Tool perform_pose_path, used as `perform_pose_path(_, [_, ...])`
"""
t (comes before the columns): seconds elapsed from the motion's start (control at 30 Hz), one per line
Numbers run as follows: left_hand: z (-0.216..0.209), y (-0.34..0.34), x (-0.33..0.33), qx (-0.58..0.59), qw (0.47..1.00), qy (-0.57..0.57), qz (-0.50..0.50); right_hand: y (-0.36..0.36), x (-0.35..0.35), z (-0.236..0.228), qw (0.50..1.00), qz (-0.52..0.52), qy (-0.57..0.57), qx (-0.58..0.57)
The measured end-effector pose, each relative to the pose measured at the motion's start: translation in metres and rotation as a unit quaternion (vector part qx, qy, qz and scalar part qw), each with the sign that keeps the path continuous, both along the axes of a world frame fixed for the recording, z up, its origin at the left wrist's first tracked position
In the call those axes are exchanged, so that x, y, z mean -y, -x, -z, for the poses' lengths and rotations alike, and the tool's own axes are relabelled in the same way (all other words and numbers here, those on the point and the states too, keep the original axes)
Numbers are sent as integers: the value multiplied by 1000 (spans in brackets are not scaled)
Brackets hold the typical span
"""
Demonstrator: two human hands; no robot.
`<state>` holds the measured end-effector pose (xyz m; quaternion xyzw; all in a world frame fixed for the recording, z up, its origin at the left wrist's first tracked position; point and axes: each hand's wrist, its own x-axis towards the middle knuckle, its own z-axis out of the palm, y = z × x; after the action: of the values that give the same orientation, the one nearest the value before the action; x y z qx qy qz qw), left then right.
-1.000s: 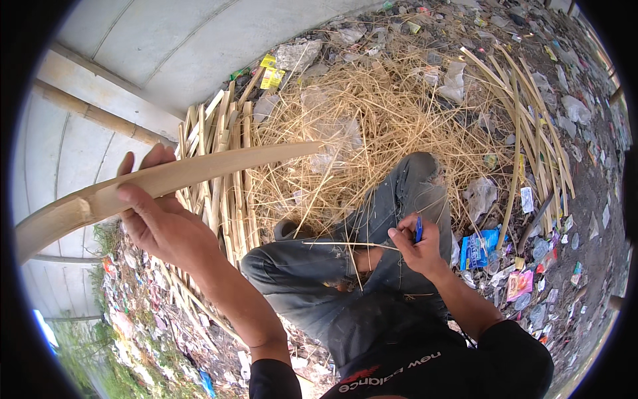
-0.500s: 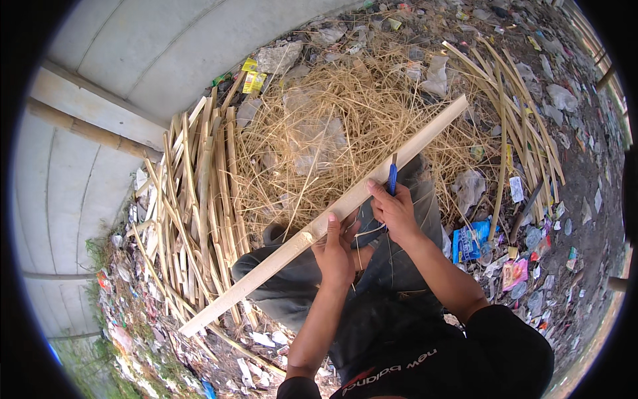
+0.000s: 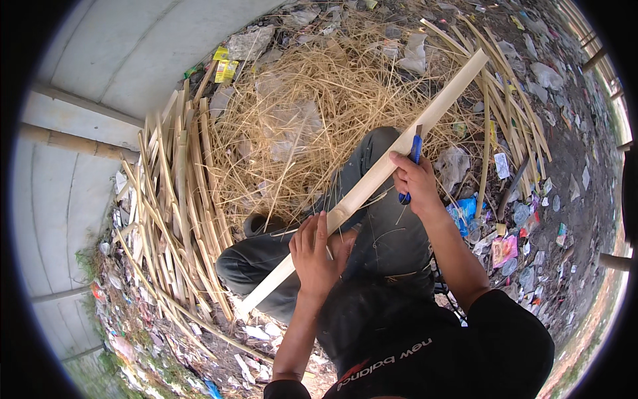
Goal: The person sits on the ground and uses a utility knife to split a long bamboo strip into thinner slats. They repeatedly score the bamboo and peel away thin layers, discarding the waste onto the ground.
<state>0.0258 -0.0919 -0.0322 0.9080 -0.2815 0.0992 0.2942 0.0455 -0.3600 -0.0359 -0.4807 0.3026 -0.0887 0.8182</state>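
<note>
A long, pale bamboo strip (image 3: 364,191) slants across my bent legs, its far end up to the right and its near end down to the left. My left hand (image 3: 314,256) is closed around its lower half, fingers over the near face, by a node in the strip. My right hand (image 3: 417,185) grips a blue-handled knife (image 3: 416,149), its dark blade pointing away from me beside the strip. The right thumb and fingertips meet the strip's edge. A bare foot, partly hidden, shows beside the left hand.
A heap of thin shavings (image 3: 345,86) lies ahead. Split bamboo strips (image 3: 193,193) are piled at the left, and more strips (image 3: 508,106) lie at the far right. Litter covers the ground, including a pink wrapper (image 3: 504,251). A pale panelled wall (image 3: 73,219) stands at the left.
The strip has shifted up and to the right and tilts more steeply. My right hand has moved right and up with the knife. The left hand's fingers now wrap over the strip.
</note>
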Motion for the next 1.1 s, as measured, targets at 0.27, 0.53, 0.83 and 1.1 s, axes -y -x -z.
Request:
perform_pose_path(0.27, [19,-8,7,-186,981,56,15,5,43,-9,969,-79,223,-74])
perform_pose_path(0.53, [15,-15,20,-309,940,143,7,45,113,-23,861,-34,500,-91])
perform_pose_path(0.83, [11,-17,52,-361,920,143,50,87,55,-34,819,-220,526,-67])
perform_pose_path(1.1, [5,-24,24,-382,896,223,-35,71,12,-7,789,-271,550,-38])
